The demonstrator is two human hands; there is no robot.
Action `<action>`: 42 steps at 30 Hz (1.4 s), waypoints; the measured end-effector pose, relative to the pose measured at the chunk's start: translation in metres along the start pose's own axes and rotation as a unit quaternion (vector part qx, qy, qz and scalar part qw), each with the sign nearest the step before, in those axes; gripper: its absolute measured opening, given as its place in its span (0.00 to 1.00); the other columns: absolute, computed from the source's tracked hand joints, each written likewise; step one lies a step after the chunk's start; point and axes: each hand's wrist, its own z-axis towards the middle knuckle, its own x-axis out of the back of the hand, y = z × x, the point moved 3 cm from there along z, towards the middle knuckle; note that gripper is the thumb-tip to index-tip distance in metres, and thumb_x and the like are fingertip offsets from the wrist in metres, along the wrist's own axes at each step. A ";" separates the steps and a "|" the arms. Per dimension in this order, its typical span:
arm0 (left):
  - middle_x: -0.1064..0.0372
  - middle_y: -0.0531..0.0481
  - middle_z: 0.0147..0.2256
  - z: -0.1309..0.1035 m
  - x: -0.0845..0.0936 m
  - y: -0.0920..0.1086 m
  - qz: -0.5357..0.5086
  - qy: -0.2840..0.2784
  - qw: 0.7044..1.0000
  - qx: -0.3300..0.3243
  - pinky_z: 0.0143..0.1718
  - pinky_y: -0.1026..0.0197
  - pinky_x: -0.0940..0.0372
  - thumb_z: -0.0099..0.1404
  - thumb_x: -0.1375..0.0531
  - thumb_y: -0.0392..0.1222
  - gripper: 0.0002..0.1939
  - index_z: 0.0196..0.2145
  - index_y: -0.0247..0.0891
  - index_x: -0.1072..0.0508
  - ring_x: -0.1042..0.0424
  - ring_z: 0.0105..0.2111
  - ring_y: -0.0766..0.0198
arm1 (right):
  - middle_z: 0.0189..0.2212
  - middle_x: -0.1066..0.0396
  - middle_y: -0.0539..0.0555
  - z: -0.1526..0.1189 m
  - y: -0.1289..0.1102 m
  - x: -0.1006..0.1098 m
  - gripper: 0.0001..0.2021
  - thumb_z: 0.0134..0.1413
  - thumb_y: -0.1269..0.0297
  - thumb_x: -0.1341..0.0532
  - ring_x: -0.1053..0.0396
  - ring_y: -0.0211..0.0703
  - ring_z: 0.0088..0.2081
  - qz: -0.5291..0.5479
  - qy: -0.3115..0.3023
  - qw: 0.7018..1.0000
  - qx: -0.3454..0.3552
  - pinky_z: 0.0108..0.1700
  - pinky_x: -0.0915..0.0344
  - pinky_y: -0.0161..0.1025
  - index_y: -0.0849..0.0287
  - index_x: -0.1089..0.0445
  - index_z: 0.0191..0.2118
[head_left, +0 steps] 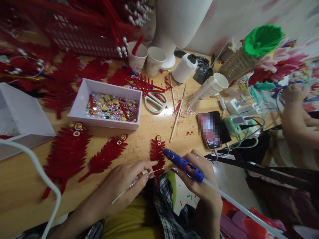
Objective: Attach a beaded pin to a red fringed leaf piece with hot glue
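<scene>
My left hand (129,177) is closed on a thin white stem with pearl beads (159,170); more pearls show between its fingers. Its fingertips rest by a small red feather-shaped piece (157,152), which has gold gems at its top. In my right hand (203,172) is a blue hot glue gun (183,164), its tip close to the red piece's right edge. A long translucent glue stick (239,204) runs out of its back. Left of my hands lie a medium red feather piece (106,156) and a larger one (66,154), both with gems at the top.
A white box (107,122) holds gems and pearls. Around it are scissors (156,103), wooden sticks (178,114), paper cups (156,61), a thread cone (184,68) and a phone (210,129). A white cable (37,159) crosses the left foreground. Another person's arm (296,116) is at right.
</scene>
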 end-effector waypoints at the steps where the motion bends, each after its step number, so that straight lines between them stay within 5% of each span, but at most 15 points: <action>1: 0.27 0.47 0.54 0.000 0.000 0.000 0.003 0.002 1.000 0.001 0.50 0.56 0.34 0.72 0.52 0.45 0.13 0.42 0.43 0.29 0.27 0.51 0.58 | 0.21 0.39 0.48 0.000 0.000 0.000 0.14 0.56 0.56 0.36 0.38 0.40 0.26 0.000 0.000 1.000 -0.002 0.28 0.45 0.37 0.57 0.36 0.25; 13: 0.24 0.47 0.48 -0.001 0.004 0.004 -0.044 0.027 0.999 0.011 0.47 0.56 0.33 0.72 0.52 0.46 0.16 0.50 0.44 0.29 0.25 0.45 0.58 | 0.23 0.36 0.48 -0.009 0.016 0.008 0.14 0.56 0.52 0.39 0.36 0.39 0.26 0.129 0.039 0.990 -0.037 0.28 0.42 0.38 0.57 0.33 0.26; 18: 0.27 0.52 0.33 0.008 0.013 0.010 -0.032 0.100 0.994 0.025 0.37 0.63 0.35 0.71 0.49 0.46 0.13 0.37 0.41 0.27 0.28 0.34 0.62 | 0.21 0.36 0.48 -0.011 0.028 0.008 0.15 0.55 0.51 0.39 0.38 0.39 0.22 0.119 0.159 0.968 -0.156 0.26 0.42 0.38 0.57 0.31 0.27; 22: 0.38 0.58 0.21 0.018 0.018 0.010 -0.093 0.119 0.986 0.063 0.21 0.69 0.44 0.70 0.48 0.48 0.12 0.37 0.40 0.29 0.38 0.21 0.68 | 0.22 0.34 0.49 -0.001 0.036 0.005 0.15 0.54 0.50 0.38 0.36 0.41 0.26 0.030 0.253 0.934 -0.252 0.30 0.40 0.39 0.57 0.31 0.27; 27: 0.43 0.62 0.18 0.025 0.014 0.006 -0.167 0.082 0.974 0.126 0.12 0.73 0.54 0.70 0.49 0.51 0.14 0.39 0.39 0.31 0.49 0.14 0.74 | 0.20 0.35 0.49 0.010 0.048 -0.003 0.18 0.53 0.47 0.38 0.37 0.40 0.25 0.035 0.244 0.930 -0.273 0.29 0.41 0.39 0.57 0.34 0.24; 33: 0.41 0.62 0.19 0.029 0.012 0.003 -0.191 0.100 0.955 0.203 0.08 0.74 0.50 0.67 0.46 0.53 0.15 0.41 0.39 0.31 0.48 0.12 0.74 | 0.22 0.32 0.49 0.011 0.051 -0.004 0.18 0.54 0.46 0.39 0.34 0.41 0.26 0.083 0.238 0.928 -0.275 0.30 0.40 0.39 0.58 0.29 0.27; 42: 0.42 0.61 0.19 0.033 0.014 0.002 -0.199 0.104 0.951 0.211 0.09 0.74 0.44 0.66 0.44 0.51 0.15 0.42 0.38 0.29 0.46 0.13 0.74 | 0.24 0.30 0.51 0.014 0.051 -0.004 0.19 0.54 0.45 0.38 0.33 0.43 0.27 0.114 0.225 0.925 -0.284 0.31 0.38 0.40 0.58 0.27 0.30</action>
